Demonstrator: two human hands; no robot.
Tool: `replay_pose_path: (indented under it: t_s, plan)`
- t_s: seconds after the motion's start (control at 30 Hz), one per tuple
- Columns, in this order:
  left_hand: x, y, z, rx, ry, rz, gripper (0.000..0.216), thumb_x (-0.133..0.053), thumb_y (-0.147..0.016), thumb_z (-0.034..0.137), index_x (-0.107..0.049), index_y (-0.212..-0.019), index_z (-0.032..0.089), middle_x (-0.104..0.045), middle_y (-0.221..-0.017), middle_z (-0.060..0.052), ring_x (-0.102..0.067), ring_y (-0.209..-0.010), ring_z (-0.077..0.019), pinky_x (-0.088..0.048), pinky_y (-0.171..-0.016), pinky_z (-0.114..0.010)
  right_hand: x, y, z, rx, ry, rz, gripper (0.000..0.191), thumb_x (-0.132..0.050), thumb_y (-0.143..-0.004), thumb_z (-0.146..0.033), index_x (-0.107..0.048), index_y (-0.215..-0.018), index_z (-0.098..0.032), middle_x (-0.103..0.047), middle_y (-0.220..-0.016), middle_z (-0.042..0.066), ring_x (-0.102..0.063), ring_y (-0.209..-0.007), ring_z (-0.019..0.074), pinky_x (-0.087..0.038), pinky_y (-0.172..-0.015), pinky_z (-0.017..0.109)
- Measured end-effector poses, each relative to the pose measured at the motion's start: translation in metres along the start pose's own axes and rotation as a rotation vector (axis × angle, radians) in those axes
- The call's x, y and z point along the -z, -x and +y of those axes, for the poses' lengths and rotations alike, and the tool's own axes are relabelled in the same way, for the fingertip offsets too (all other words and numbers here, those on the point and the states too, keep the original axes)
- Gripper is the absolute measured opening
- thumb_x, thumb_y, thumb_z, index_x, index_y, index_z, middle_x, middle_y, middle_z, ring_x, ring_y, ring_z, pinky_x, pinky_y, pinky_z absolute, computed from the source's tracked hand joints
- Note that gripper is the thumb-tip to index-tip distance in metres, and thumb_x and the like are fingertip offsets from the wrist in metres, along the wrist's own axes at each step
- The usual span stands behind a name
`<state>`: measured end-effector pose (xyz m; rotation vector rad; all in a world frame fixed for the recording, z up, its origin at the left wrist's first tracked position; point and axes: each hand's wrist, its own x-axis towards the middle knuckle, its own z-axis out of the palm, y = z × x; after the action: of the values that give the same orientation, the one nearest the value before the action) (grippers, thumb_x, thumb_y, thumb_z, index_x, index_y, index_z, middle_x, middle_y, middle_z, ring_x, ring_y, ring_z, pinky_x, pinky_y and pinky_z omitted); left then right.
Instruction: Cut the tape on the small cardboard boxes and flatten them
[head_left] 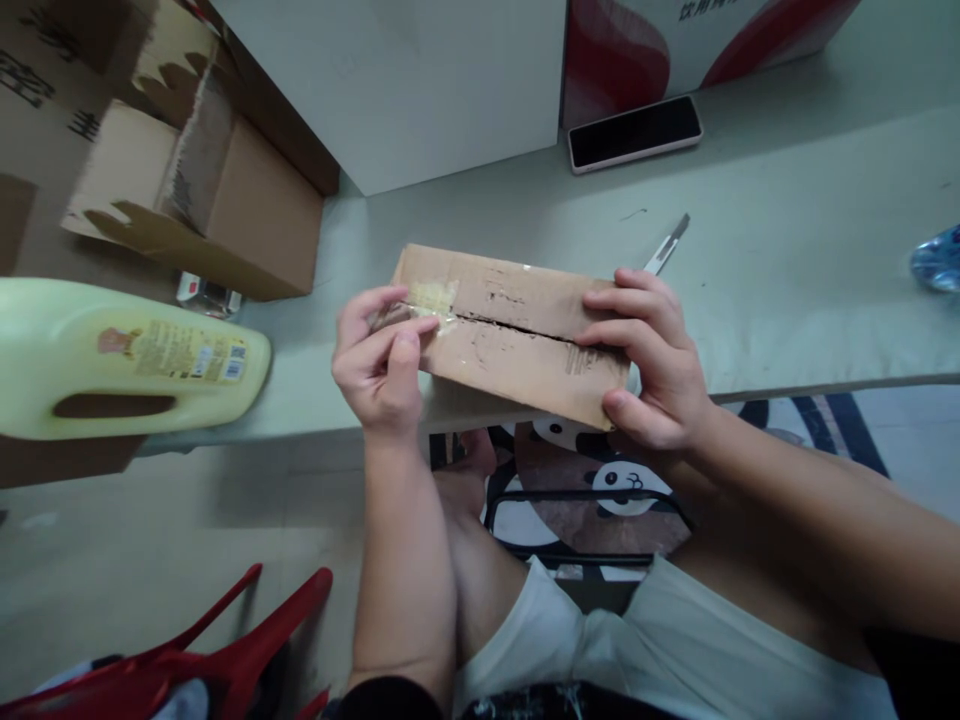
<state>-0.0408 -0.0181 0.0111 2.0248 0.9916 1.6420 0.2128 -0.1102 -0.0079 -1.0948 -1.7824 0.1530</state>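
A small brown cardboard box (517,290) lies tilted across the front edge of the table, a dark seam running along its top face. Yellowish clear tape (433,297) covers the seam near the left end. My left hand (386,360) is closed at that end, its thumb and fingers against the tape and the box's edge. At the other end my right hand (660,360) grips the box, fingers over the top and thumb on the near edge. Just beyond my right fingers lies a utility knife (667,243), its handle partly hidden by them.
To the left are a yellow-green bottle (202,405) with a handle and an open cardboard carton (262,210). A large white box (420,90) and a phone (635,133) stand and lie at the back. A blue clear object (937,260) sits far right. Below left is a red chair (247,640).
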Motion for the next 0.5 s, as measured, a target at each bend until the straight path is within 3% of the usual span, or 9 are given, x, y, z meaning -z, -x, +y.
replay_pose_path:
  t_s: [0.07, 0.23, 0.4, 0.5]
  plan:
    - [0.0, 0.001, -0.006, 0.068, 0.059, 0.051, 0.018, -0.064, -0.086, 0.035, -0.082, -0.087, 0.031, -0.068, -0.117, -0.002, -0.063, -0.111, -0.0231, -0.05, -0.104, -0.045, 0.0, 0.0, 0.0, 0.005, -0.01, -0.002, 0.043, -0.049, -0.089, -0.058, -0.063, -0.114, -0.028, -0.06, -0.129, 0.01, -0.047, -0.134, 0.037, -0.033, -0.117, 0.064]
    - [-0.002, -0.001, -0.018, 0.169, 0.177, 0.137, 0.02, -0.072, -0.077, 0.044, -0.079, -0.092, 0.033, -0.069, -0.112, -0.002, -0.062, -0.115, -0.0228, -0.05, -0.104, -0.042, -0.001, -0.001, -0.001, 0.01, -0.011, 0.018, 0.04, -0.049, -0.089, -0.056, -0.062, -0.115, -0.028, -0.06, -0.127, 0.01, -0.049, -0.131, 0.0365, -0.037, -0.115, 0.064]
    - [-0.001, -0.002, -0.024, 0.347, 0.19, 0.005, 0.051, -0.079, -0.073, 0.051, -0.067, -0.116, 0.027, -0.068, -0.114, -0.005, -0.066, -0.109, -0.0249, -0.052, -0.102, -0.043, -0.002, -0.002, -0.003, 0.008, 0.004, 0.025, 0.04, -0.047, -0.09, -0.056, -0.062, -0.115, -0.029, -0.06, -0.127, 0.009, -0.049, -0.131, 0.0363, -0.037, -0.116, 0.063]
    - [0.002, -0.003, -0.026, 0.407, 0.205, -0.066, 0.055, -0.081, -0.07, 0.053, -0.066, -0.116, 0.025, -0.067, -0.122, -0.007, -0.064, -0.119, -0.0282, -0.052, -0.105, -0.045, -0.003, 0.0, -0.004, -0.004, 0.026, 0.013, 0.042, -0.045, -0.09, -0.06, -0.063, -0.113, -0.029, -0.06, -0.127, 0.009, -0.049, -0.132, 0.0367, -0.036, -0.115, 0.063]
